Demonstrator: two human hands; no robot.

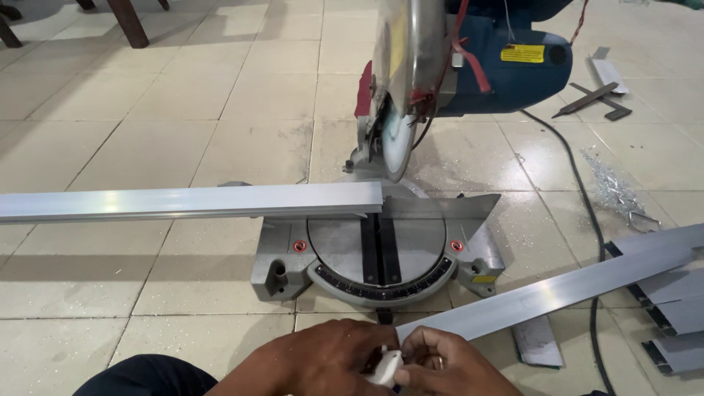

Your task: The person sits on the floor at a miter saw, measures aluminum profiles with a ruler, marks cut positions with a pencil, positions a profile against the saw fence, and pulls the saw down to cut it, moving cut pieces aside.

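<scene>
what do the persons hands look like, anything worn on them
Both hands are bare, with no gloves and no sleeves showing at the wrists. The right hand wears a ring on one finger. The left hand shows no ring or watch in this view. Only the hands and wrists appear; the forearms are out of frame.

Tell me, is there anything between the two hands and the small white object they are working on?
No. Both the left hand and the right hand already touch the small white object, which sits pinched between them. Nothing visible separates them from it.
</scene>
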